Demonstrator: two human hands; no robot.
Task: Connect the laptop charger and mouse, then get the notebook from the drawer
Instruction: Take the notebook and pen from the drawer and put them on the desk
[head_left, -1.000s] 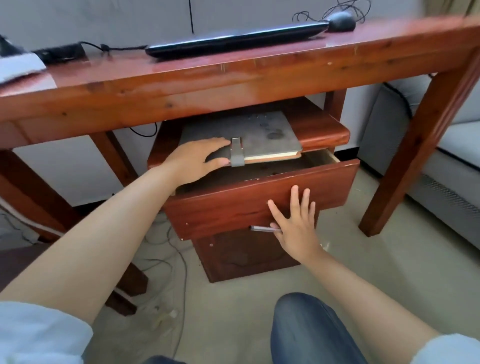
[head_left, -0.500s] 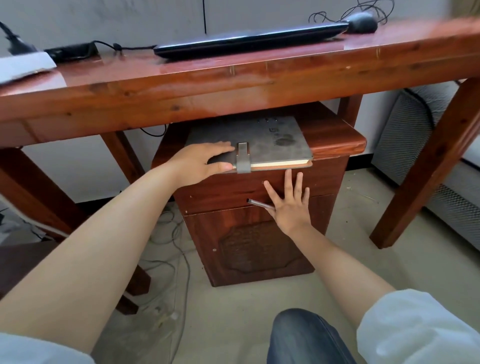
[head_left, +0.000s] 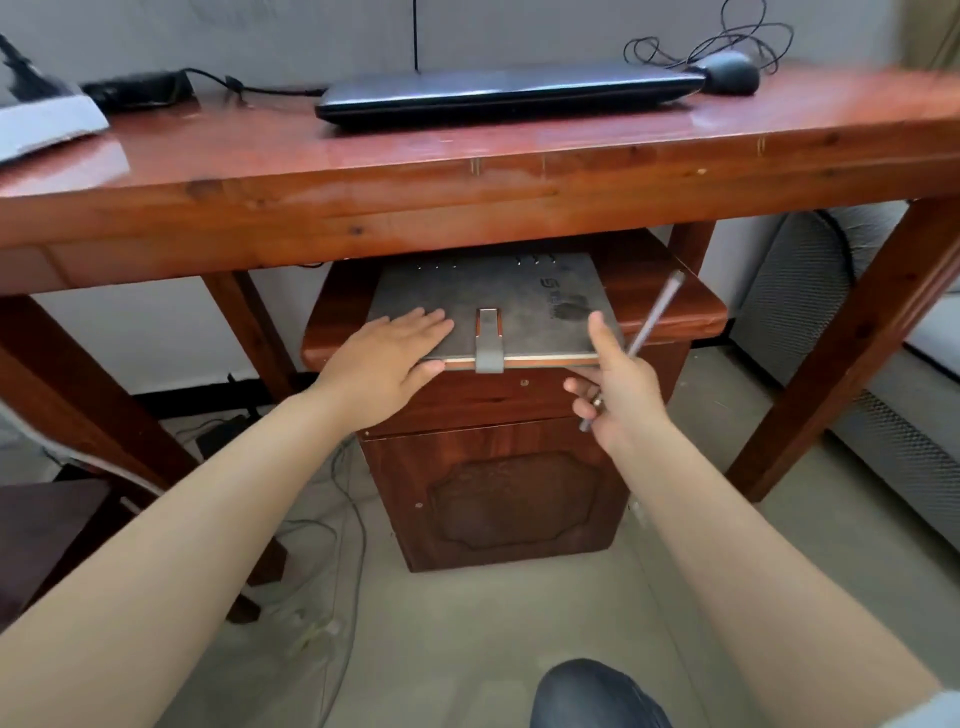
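Notebook (head_left: 498, 306) lies flat on top of the small wooden cabinet (head_left: 498, 499) under the counter (head_left: 467, 176), its near edge overhanging the cabinet top; grey clasp strap (head_left: 489, 343) wraps over that edge. Drawer front (head_left: 493, 397) sits flush, so the drawer looks shut and the notebook is out of it. Left hand (head_left: 387, 358): grip pinching the notebook's near-left corner, fingers on the cover, thumb under the edge. Right hand (head_left: 618, 384): grip closed round a slim grey pen (head_left: 649, 332), held tilted, tip end up over the notebook's right corner, with thumb and forefinger free and spread. Laptop (head_left: 509, 93) closed on the counter, mouse (head_left: 730, 73) at its right end with cable looped behind, charger brick (head_left: 135, 88) at far left with lead running to the laptop; whether either plug is seated, cannot tell. Risks, as judged: a one-corner pinch on a wide, heavy-looking book may let it sag or twist out on lifting; headroom between cabinet top and counter underside is tight, so a straight lift could knock the cover or knuckles against the counter rail; the pen occupies the right hand, so a second-hand assist would be clumsy and the pen could slip or jab the cover. Floor cables (head_left: 332, 519) near the cabinet could snag a foot. Writing: a pale logo and a few characters printed near the cover's far-right corner, too blurred to read; no other legible labels.
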